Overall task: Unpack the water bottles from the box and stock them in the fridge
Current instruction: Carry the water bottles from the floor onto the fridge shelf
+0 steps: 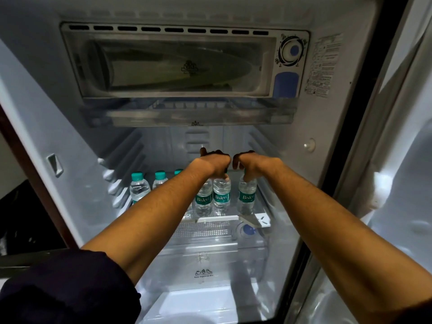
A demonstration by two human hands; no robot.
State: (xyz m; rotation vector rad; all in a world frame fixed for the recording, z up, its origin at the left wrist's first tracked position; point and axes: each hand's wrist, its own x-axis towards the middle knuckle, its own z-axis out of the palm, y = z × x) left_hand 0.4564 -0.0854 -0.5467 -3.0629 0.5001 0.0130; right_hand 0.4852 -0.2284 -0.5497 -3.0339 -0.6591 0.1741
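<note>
— What do the hands grip?
— My left hand (pixel 214 161) pinches two clear green-labelled plastic water bottles (pixel 221 195) by their necks, my right hand (pixel 245 163) one (pixel 247 197), at frame centre.
— Where?
— Over the fridge's glass shelf (pixel 217 218); more bottles (pixel 139 189) stand centre-left.

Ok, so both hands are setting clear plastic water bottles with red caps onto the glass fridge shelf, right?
Not quite: the caps are teal green, not red, as the head view shows on the clear plastic water bottles standing at the left. Otherwise yes: the left hand and right hand each grip bottles by the top over the glass fridge shelf.
</note>
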